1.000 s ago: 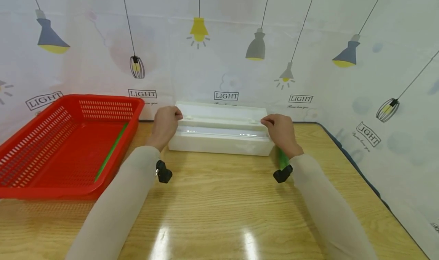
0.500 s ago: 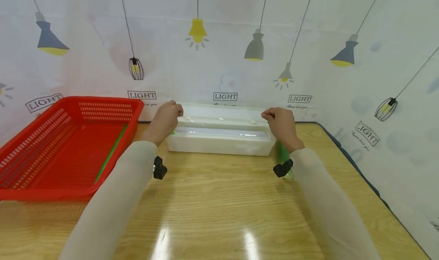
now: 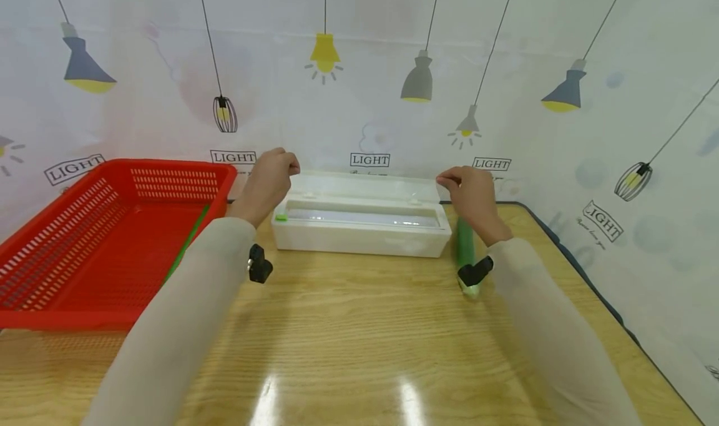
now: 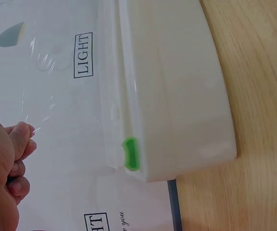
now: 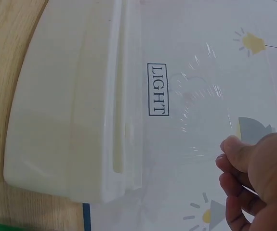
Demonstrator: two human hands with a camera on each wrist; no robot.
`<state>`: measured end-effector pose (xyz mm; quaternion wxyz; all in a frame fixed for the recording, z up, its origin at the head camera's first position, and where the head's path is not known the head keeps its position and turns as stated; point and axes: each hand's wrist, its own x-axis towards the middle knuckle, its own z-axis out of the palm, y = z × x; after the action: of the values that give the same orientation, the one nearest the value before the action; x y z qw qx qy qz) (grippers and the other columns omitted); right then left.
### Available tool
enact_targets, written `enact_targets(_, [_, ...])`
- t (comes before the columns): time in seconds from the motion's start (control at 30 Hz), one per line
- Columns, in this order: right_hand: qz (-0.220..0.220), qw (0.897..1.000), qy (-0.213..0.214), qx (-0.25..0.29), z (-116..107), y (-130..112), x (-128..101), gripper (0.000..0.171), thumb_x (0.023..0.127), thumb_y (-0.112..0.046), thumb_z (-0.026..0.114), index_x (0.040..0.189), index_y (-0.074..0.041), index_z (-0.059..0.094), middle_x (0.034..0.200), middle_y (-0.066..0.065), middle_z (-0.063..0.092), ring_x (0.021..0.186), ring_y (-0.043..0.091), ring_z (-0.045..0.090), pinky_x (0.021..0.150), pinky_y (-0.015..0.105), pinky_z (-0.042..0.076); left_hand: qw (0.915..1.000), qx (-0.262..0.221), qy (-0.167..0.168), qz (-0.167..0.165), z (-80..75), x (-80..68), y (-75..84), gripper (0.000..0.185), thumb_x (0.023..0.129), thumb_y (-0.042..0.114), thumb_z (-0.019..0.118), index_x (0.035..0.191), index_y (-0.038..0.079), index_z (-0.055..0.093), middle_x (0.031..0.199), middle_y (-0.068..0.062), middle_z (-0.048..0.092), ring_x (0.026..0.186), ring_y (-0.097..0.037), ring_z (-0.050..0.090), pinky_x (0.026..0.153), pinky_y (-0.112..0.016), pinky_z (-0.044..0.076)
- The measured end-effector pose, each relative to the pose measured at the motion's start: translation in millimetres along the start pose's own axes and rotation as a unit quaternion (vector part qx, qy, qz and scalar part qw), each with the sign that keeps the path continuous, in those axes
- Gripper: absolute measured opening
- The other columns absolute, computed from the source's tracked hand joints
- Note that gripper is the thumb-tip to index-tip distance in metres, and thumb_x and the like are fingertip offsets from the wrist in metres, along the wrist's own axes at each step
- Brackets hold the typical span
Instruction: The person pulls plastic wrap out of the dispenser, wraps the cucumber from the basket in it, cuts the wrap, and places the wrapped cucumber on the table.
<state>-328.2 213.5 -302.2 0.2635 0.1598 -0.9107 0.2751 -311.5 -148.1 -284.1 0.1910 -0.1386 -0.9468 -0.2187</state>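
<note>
"LIGHT" in black boxed labels, repeated across the lamp-patterned backdrop sheet (image 3: 371, 101) behind the table.

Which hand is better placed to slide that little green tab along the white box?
Probably the left hand: the green tab sits at the white box's left end, just below it.

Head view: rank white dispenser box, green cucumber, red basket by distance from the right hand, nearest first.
From the right hand:
1. Green cucumber, just below the wrist, right of the box.
2. White dispenser box, to its left, centre table.
3. Red basket, far left.
</note>
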Motion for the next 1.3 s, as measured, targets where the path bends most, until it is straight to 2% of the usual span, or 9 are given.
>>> enact_targets(0.4, [-0.009,0.999,0.037,0.002,-14.6,-9.8,9.2,0.022,0.093,-0.018,0.064,0.098,0.001,0.073,0.091,0.018,0.069,0.07,0.028,0.055,0.066,0.04,0.04,0.9994,-0.027,0.023,0.0,-19.6,3.4,10.9,0.017,0.097,0.002,0.052,0.103,-0.005,0.066,0.097,-0.017,0.058,0.091,-0.031,0.054,0.089,-0.039,0.047])
enact_targets(0.63, [-0.015,0.998,0.061,0.004,-24.2,-16.3,13.6,0.024,0.093,-0.02,0.064,0.1,0.0,0.073,0.09,0.017,0.069,0.072,0.027,0.058,0.065,0.04,0.041,0.9981,-0.042,0.044,0.012,-32.6,5.8,15.7,0.016,0.097,0.004,0.055,0.099,-0.005,0.068,0.095,-0.017,0.061,0.09,-0.03,0.057,0.086,-0.038,0.049])
enact_targets(0.77, [-0.036,0.996,0.08,-0.006,-30.5,-19.9,16.5,0.023,0.092,-0.021,0.065,0.099,-0.001,0.074,0.089,0.015,0.07,0.07,0.026,0.059,0.062,0.037,0.04,0.9967,-0.046,0.063,0.023,-39.9,7.6,16.2,0.017,0.096,0.006,0.057,0.097,-0.006,0.069,0.093,-0.018,0.062,0.089,-0.031,0.058,0.083,-0.039,0.049])
enact_targets(0.9, [-0.05,0.994,0.096,-0.001,-37.5,-25.9,19.4,0.022,0.091,-0.02,0.066,0.097,-0.001,0.075,0.088,0.015,0.07,0.073,0.026,0.061,0.06,0.033,0.037,0.9959,-0.047,0.075,0.021,-48.1,7.2,18.1,0.018,0.095,0.008,0.058,0.098,-0.005,0.07,0.093,-0.017,0.062,0.088,-0.029,0.058,0.082,-0.039,0.049])
enact_targets(1.03, [-0.043,0.994,0.101,0.002,-45.3,-30.8,21.0,0.024,0.091,-0.022,0.065,0.098,-0.001,0.075,0.09,0.016,0.07,0.071,0.026,0.059,0.058,0.031,0.034,0.9953,-0.046,0.083,0.022,-56.6,5.3,22.9,0.018,0.095,0.009,0.058,0.1,-0.004,0.07,0.094,-0.016,0.062,0.088,-0.027,0.058,0.08,-0.037,0.05])
enact_targets(1.3, [-0.054,0.991,0.124,-0.003,-57.7,-36.6,26.4,0.024,0.092,-0.024,0.064,0.098,-0.003,0.075,0.088,0.013,0.071,0.074,0.023,0.061,0.061,0.029,0.035,0.9925,-0.045,0.111,0.026,-68.7,3.6,34.0,0.019,0.096,0.01,0.057,0.101,-0.004,0.07,0.097,-0.015,0.062,0.089,-0.027,0.058,0.082,-0.036,0.049])
